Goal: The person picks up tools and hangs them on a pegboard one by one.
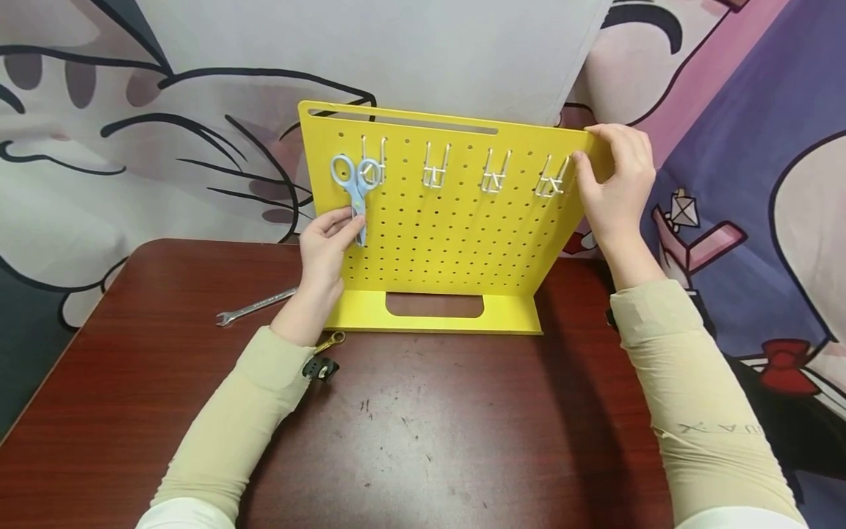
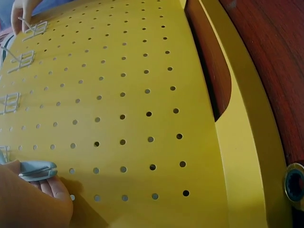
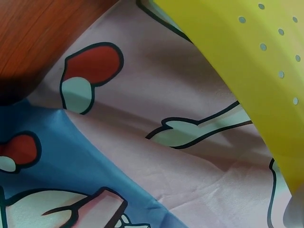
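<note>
A yellow pegboard (image 1: 456, 228) stands upright on the table, with several white wire hooks (image 1: 435, 176) in a row near its top. My left hand (image 1: 322, 246) pinches light blue scissors (image 1: 358, 195) by the blade end, handles up. The right handle loop lies over the leftmost hook; whether the hook passes through it, I cannot tell. In the left wrist view, the scissors (image 2: 39, 170) show partly beside the fingers. With thumb in front and fingers behind, my right hand (image 1: 620, 176) grips the board's upper right edge.
A silver wrench (image 1: 256, 306) lies on the brown table (image 1: 423, 426) left of the board. Partly hidden by the left wrist is a gold-coloured wrench (image 1: 333, 340) near the board's foot. Cartoon-printed cloth (image 1: 218, 147) hangs behind and at the right.
</note>
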A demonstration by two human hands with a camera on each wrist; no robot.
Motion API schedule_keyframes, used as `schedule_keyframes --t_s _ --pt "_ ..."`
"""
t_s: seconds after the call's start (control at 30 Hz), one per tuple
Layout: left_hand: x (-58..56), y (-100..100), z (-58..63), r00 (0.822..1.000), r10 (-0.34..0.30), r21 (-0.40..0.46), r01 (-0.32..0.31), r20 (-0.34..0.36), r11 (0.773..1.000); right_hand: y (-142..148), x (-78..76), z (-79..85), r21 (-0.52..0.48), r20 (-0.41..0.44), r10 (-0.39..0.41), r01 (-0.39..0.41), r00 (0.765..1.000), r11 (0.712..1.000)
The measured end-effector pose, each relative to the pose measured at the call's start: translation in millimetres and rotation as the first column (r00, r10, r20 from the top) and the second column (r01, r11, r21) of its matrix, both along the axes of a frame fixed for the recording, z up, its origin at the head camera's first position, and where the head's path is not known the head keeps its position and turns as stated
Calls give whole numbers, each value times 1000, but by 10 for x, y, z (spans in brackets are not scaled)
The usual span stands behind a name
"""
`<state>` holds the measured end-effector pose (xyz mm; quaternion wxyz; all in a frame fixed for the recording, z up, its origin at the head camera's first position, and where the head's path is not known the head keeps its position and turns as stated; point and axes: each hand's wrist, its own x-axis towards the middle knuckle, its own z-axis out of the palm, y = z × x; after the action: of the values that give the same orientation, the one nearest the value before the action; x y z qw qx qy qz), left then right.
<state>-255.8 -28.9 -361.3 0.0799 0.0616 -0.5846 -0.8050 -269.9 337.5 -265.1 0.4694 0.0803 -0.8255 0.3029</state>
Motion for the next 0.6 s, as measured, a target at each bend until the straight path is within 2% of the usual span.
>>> schedule_keyframes --t_s 0.3,0.43,0.6 --pt "0 -24 -36 998 -44 -31 43 -44 999 13 -2 7 -2 0 -1 1 1000 1000" --pt "20 -65 -92 995 -73 -52 69 -75 996 35 -1 5 11 -10 5 -4 1000 1000" --pt "72 -169 -173 993 -77 -83 70 -87 994 42 -5 -7 20 -9 9 -9 1000 1000"
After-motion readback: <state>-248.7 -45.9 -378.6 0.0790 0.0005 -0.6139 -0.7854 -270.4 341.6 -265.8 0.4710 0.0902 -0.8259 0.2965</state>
